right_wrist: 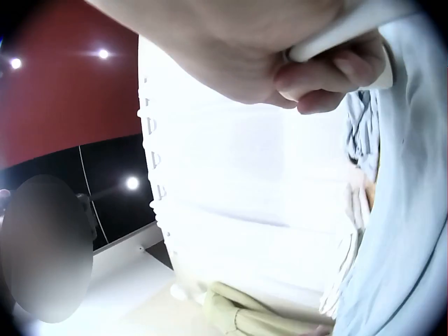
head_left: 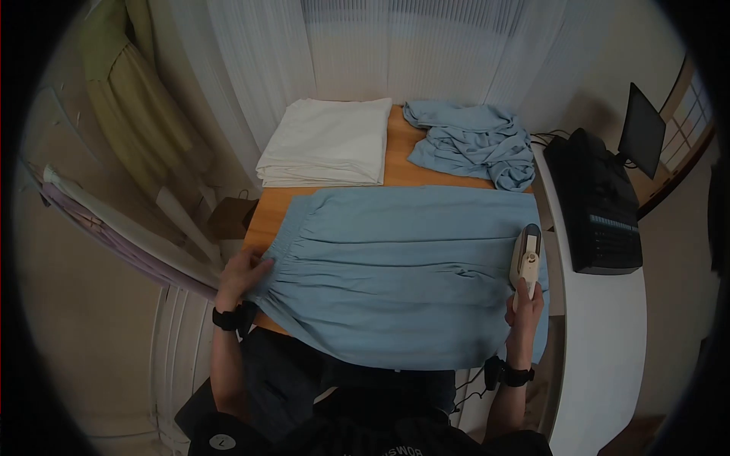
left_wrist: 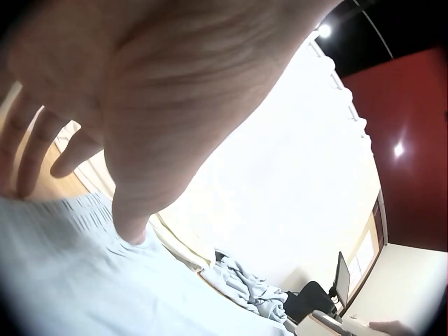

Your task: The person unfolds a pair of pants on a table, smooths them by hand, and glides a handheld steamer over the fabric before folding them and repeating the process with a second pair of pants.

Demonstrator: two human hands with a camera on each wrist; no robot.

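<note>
A light-blue skirt (head_left: 395,266) with a gathered elastic waistband lies spread across the wooden table, its waistband toward the left. My left hand (head_left: 245,275) is at that waistband, fingers loosely extended; in the left wrist view its thumb (left_wrist: 131,225) touches the cloth near the gathers. On the right, my right hand (head_left: 525,305) grips the handle of a small white handheld iron (head_left: 528,258), which lies over the skirt's right-hand part. Small creases show in the cloth just left of the iron. The right wrist view shows the fingers (right_wrist: 325,80) curled around the pale handle.
Folded white cloth (head_left: 327,144) sits at the table's back left, beside a crumpled light-blue cloth (head_left: 475,144). A white side counter (head_left: 604,327) stands on the right, carrying a black cash register (head_left: 597,197) with a screen. Clothes hang on the left, including a yellow-green garment (head_left: 137,99).
</note>
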